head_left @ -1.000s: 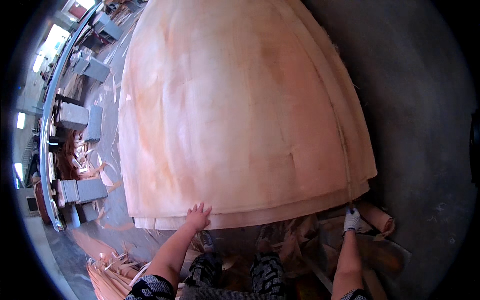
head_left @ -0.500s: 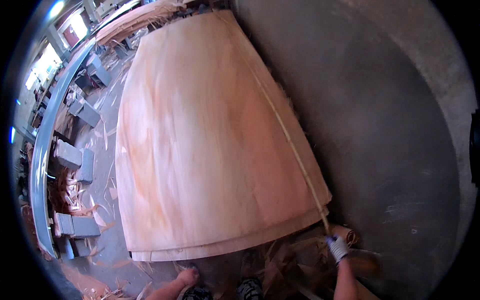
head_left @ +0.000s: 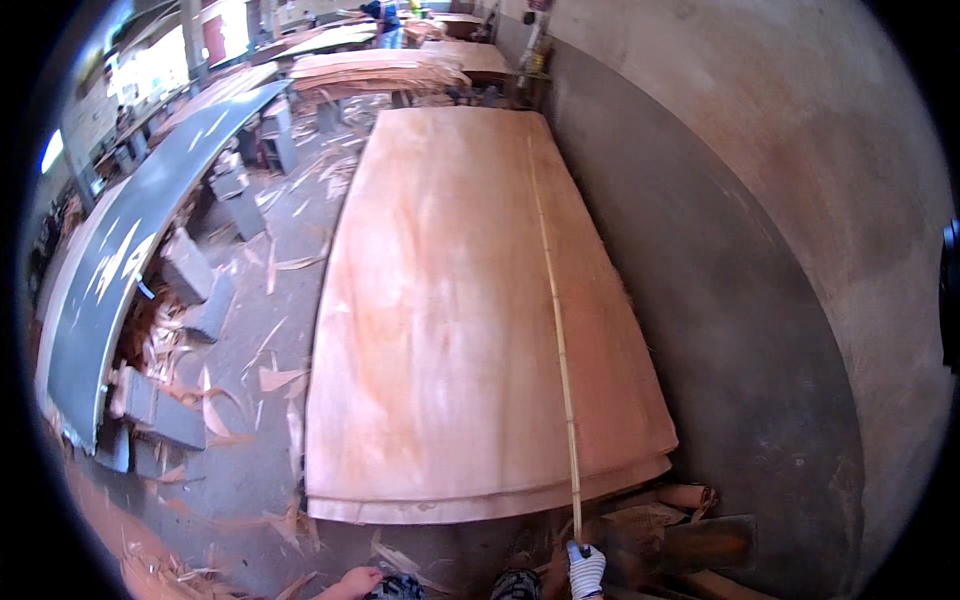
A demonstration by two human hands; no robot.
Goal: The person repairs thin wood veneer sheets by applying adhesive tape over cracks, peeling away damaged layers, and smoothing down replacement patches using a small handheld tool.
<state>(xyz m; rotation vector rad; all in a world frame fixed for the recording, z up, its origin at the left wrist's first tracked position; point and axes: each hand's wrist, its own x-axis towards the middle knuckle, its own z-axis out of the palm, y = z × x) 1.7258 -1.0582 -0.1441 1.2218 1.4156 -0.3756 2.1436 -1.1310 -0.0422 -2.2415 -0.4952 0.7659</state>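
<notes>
A long thin bamboo pole (head_left: 562, 375) lies lengthwise over a wide stack of pale reddish wood veneer sheets (head_left: 430, 330). My right hand (head_left: 587, 572), in a white striped glove, grips the pole's near end just beyond the stack's front edge. From there the pole runs away from me along the right part of the top sheet, its far tip near the back edge. My bare left hand (head_left: 360, 582) is low in the view beside my leg, fingers curled in, with nothing visible in it. It is apart from the stack.
A grey wall (head_left: 720, 330) runs close along the stack's right side. On the left a long dark board (head_left: 130, 250) rests on grey blocks (head_left: 185, 265). Veneer scraps litter the floor. Farther back are more veneer piles (head_left: 375, 70) and a person (head_left: 388, 22).
The view has tilted up and shifted, showing more of the room. The pole has swung leftward from the stack's right edge, its near end moving left with my right hand.
</notes>
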